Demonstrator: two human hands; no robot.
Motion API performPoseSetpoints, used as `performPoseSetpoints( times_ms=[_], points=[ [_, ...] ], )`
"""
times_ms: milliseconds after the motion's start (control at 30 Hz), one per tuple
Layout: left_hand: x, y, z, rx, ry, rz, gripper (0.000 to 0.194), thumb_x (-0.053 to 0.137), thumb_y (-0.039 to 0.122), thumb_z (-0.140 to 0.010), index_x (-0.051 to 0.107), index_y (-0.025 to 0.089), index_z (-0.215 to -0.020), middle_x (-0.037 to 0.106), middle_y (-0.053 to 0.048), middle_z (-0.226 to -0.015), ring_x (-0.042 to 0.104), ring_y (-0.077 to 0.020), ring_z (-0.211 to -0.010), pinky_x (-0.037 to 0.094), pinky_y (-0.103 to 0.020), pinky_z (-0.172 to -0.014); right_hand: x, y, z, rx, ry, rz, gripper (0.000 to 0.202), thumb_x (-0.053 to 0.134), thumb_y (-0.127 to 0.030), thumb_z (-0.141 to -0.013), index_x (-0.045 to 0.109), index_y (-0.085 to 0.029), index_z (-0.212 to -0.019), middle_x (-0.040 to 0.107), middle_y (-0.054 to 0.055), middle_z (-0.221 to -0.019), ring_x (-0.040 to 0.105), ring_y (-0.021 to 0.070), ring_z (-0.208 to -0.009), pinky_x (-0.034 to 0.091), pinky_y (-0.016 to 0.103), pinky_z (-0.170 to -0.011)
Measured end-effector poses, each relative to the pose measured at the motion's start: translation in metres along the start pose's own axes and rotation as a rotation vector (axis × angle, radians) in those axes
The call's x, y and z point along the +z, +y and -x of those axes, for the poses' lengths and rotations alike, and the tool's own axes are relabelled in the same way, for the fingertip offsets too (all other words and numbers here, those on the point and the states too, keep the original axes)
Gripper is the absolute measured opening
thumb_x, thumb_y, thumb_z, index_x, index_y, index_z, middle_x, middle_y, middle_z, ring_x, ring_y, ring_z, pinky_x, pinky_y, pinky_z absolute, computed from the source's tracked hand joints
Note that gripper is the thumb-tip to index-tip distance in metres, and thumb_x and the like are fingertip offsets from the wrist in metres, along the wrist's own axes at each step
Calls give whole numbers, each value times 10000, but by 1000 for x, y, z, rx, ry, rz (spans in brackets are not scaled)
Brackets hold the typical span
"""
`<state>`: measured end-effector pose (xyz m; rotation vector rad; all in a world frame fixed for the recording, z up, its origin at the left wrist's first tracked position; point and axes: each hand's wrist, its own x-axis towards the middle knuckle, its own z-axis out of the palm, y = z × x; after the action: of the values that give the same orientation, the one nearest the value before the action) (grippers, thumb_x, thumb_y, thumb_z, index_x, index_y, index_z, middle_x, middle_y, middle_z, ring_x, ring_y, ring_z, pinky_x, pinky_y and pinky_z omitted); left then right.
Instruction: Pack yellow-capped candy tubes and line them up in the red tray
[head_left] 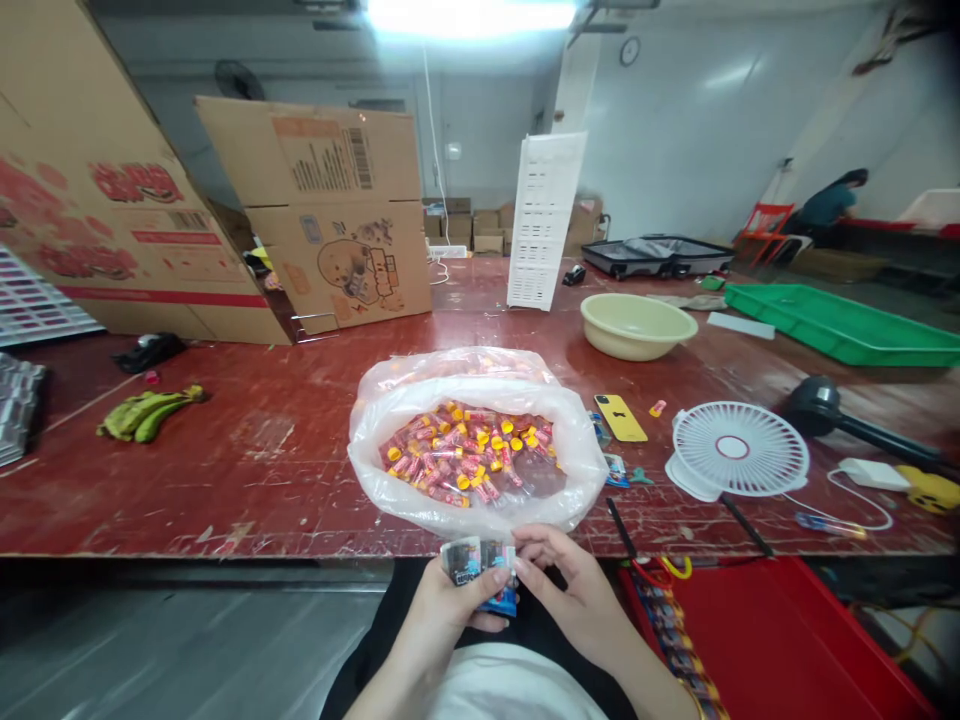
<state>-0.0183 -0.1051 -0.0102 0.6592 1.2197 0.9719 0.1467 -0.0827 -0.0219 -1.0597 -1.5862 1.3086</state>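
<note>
Just off the table's front edge, above my lap, my left hand [457,602] grips small printed packets [480,570], black and blue, with the thumb across their front. My right hand [561,580] has its fingers bent in at the packets' right edge, thumb and forefinger pinched there. Right beyond both hands lies a wide-open clear plastic bag [367,450]. Inside it are many small pink-red tubes [450,455] with yellow caps. Whatever lies behind the packets is hidden by my fingers.
Right of the bag lie a yellow phone [621,418], a white fan [731,450] and a cream basin [637,330]. A red tray [787,630] sits below the edge. Bananas [150,412] and cardboard boxes [337,230] stand left. A person [829,205] sits far right.
</note>
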Motion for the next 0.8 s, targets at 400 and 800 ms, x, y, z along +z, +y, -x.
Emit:
performPoseSetpoints(
  times_ms=[400,800],
  points=[
    [-1,5,-13,-15,15,42,425,767,462,-644,706,103,-861,753,-161,-867,710,-255,-788,561,-287,-592,-49,36,7,62,273,137,258,583,-401,-841,600,-199,-1002,695,75,-938,658,219,-876,530,350,-794],
    [-11,40,-98,-13,148,-46,474,843,469,-498,680,112,-763,730,-82,-634,679,-236,-655,543,-283,-516,-10,78,-175,44,286,505,214,570,-119,-675,511,-177,-873,557,1,-675,563,187,-632,465,313,-616]
  ],
)
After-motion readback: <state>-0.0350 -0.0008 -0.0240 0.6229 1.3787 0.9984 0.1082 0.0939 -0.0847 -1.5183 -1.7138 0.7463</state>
